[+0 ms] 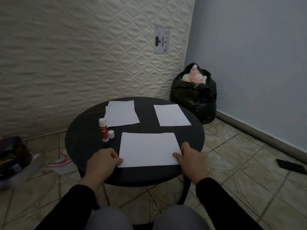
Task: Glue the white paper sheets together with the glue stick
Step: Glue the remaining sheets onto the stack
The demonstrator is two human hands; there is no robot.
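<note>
On the round black table (pixel 79 138), a flat white rectangular paper sheet (pixel 147 149) lies at the near edge, and both hands are on it. The left hand (pixel 103 161) sits at the sheet's near left corner with its fingers curled, the fingertips pinching that corner against the tabletop. The right hand (pixel 192 156) rests at the sheet's near right corner, its fingers curled over the right edge and the thumb lying flat on top of the paper, holding the corner. Left of this sheet, standing upright on the table, is the red-and-white plastic glue stick (pixel 104 130) with its top bare, and its small white cap (pixel 111 134) stands just beside it on the side nearer the sheet. Beyond the sheet, towards the far side of the table, lie a loose stack of white paper sheets (pixel 122 115) behind the glue stick and a second white paper pile (pixel 171 115) well to the right of that stack
</note>
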